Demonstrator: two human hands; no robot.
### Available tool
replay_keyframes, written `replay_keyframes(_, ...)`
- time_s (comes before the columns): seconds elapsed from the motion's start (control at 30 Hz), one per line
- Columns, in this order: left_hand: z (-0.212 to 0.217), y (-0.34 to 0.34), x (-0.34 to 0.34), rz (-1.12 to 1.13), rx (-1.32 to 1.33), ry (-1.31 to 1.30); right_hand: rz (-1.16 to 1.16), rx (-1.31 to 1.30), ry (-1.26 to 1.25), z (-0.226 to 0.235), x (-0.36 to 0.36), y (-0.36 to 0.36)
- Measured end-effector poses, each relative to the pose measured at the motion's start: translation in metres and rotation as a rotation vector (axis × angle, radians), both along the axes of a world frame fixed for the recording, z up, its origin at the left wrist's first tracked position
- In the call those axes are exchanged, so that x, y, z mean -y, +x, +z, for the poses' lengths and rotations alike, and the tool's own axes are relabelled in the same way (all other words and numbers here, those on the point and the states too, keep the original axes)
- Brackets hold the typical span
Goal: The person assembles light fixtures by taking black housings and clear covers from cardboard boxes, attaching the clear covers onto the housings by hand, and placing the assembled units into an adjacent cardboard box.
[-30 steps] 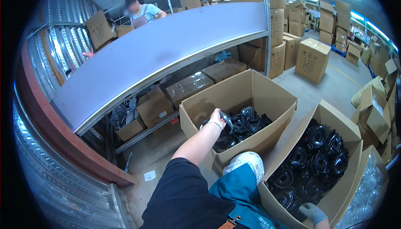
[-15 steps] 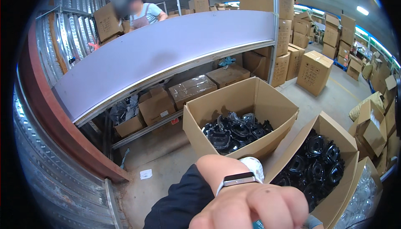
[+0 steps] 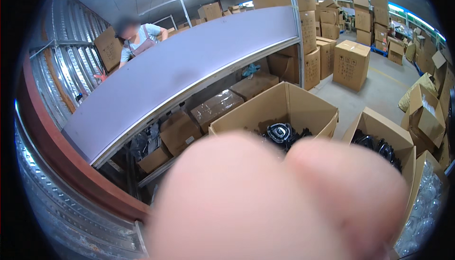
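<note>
My left hand (image 3: 237, 198) is very close and blurred, filling the lower middle of the picture. Two rounded, fleshy parts show, but its fingers cannot be made out, nor whether anything is in them. Behind it stands an open cardboard box (image 3: 313, 108) with glossy black moulded plastic parts (image 3: 280, 133) inside, partly covered by the hand. A second open box (image 3: 386, 129), to the right, holds more black parts (image 3: 379, 148). My right hand is not in sight.
Clear plastic pieces (image 3: 424, 208) fill a box at the lower right. A long pale panel (image 3: 189, 70) borders a bench, with cartons (image 3: 215, 110) on a shelf beneath. Beyond it a person (image 3: 140, 39) leans over. A closed carton (image 3: 350, 65) stands on the floor; a red-brown beam (image 3: 71, 141) runs left.
My left hand has come up toward the camera and now hides its watch and much of the black parts. The view has shifted slightly. The person behind the panel leans lower.
</note>
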State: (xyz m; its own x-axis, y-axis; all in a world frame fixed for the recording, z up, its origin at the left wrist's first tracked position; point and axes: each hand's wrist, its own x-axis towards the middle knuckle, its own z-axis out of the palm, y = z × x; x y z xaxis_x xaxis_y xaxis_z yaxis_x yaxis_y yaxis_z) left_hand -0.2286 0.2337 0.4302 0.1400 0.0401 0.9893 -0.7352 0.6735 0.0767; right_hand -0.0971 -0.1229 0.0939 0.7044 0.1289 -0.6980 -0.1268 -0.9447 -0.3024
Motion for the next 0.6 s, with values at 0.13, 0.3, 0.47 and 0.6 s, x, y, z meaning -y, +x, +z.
replay_keyframes(0.13, -0.003, 0.002, 0.001, 0.01, -0.009, -0.013, 0.063, 0.017, 0.005, 0.001, 0.002, -0.002)
replay_keyframes(0.3, -0.005, 0.003, 0.0, -0.009, 0.004, -0.013, 0.039, -0.003, 0.025, -0.005, 0.006, -0.001)
replay_keyframes(0.47, -0.005, 0.004, 0.0, -0.018, 0.052, -0.007, 0.007, -0.013, 0.06, -0.016, 0.009, 0.004)
replay_keyframes(0.6, -0.006, 0.004, -0.002, -0.028, 0.058, -0.011, -0.015, -0.039, 0.082, -0.027, 0.016, 0.009)
